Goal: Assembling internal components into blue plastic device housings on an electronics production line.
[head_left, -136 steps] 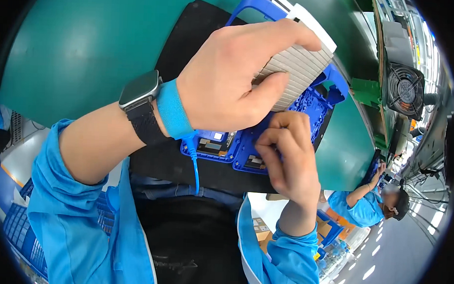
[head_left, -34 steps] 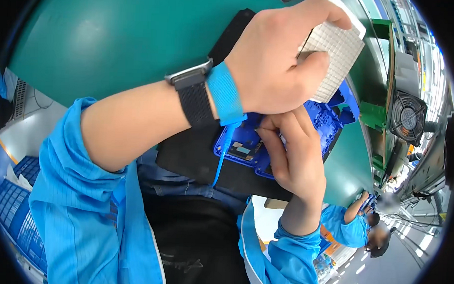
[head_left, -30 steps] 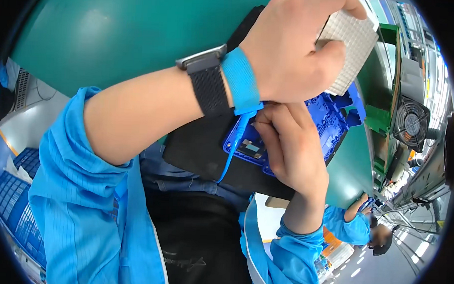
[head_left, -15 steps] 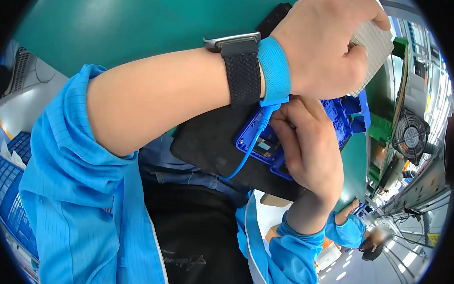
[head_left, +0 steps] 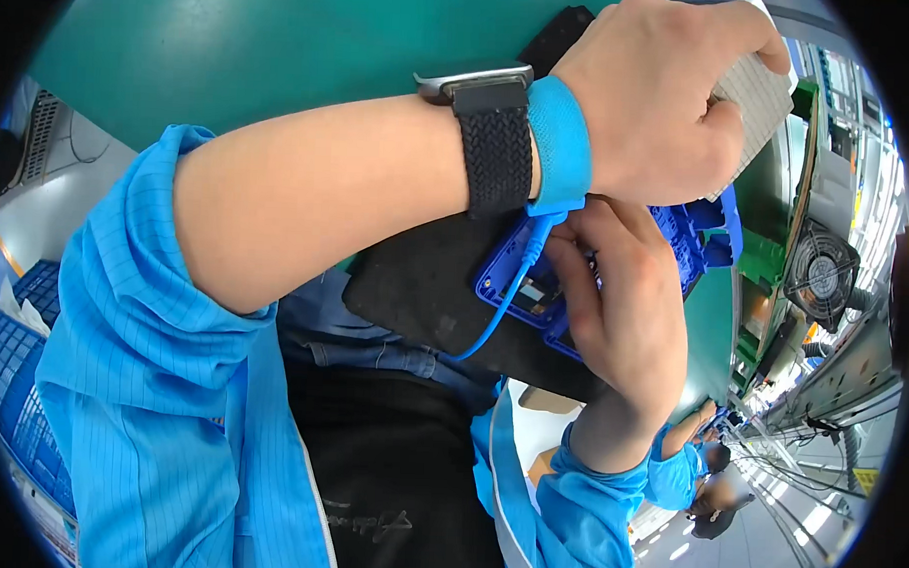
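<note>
Blue plastic marks the fixture that lies on a black mat at the near edge of the green worktop, and both hands meet over it. The left hand reaches across from the left, its fingers curled shut around a pale, finely gridded tray held up above the fixture's far end; a dark watch and a blue wrist strap sit on that wrist, with the strap's cord hanging down over the mat. The right hand lies directly on the fixture, fingers bent and pressed to its near pockets, but whether they pinch a small part cannot be told, since the fingertips are hidden under the left wrist. To do this well, the tray is best kept level and steady, clear of the fixture, while the right fingers work slowly and by feel on one pocket at a time, and the cord is kept off the pockets. Another person in a blue sleeve works well apart, lower right.
</note>
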### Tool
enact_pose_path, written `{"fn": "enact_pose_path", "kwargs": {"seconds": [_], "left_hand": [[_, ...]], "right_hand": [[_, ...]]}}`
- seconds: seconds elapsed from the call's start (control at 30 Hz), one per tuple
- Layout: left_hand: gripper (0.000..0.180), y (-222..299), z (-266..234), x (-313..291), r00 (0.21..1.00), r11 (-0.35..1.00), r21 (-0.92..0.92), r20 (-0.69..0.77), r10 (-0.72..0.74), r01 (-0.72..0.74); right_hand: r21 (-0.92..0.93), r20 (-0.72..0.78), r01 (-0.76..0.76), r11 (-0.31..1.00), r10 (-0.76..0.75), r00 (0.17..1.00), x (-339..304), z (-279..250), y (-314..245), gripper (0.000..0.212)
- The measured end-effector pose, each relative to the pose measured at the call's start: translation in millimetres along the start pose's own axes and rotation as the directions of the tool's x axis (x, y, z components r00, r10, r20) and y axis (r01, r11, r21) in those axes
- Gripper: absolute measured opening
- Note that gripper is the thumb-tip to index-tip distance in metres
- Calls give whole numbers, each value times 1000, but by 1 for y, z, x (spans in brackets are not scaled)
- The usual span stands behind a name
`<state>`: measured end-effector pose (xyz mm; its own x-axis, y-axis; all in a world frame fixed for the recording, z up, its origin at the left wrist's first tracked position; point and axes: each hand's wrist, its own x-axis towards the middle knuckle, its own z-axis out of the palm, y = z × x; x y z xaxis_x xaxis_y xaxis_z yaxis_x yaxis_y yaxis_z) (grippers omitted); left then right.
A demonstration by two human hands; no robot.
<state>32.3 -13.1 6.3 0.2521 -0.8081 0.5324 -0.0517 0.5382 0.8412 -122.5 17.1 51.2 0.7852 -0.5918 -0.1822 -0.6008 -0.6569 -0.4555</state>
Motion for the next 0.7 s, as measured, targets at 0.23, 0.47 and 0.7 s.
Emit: {"fn": "enact_pose_path", "kwargs": {"seconds": [0.23,0.47,0.7], "left_hand": [[36,-2,0,4,999,980,-196,25,-19,24],[36,-3,3,4,1000,980,-196,0,24,-23],[35,-5,4,3,998,980,-187,-36,59,-64]], "right_hand": [[69,-65,-177,982,181,981,-5,7,-7,11],[45,-85,-110,993,113,990,-13,12,2,10],[51,-65,-37,998,40,997,-27,8,5,12]]}}
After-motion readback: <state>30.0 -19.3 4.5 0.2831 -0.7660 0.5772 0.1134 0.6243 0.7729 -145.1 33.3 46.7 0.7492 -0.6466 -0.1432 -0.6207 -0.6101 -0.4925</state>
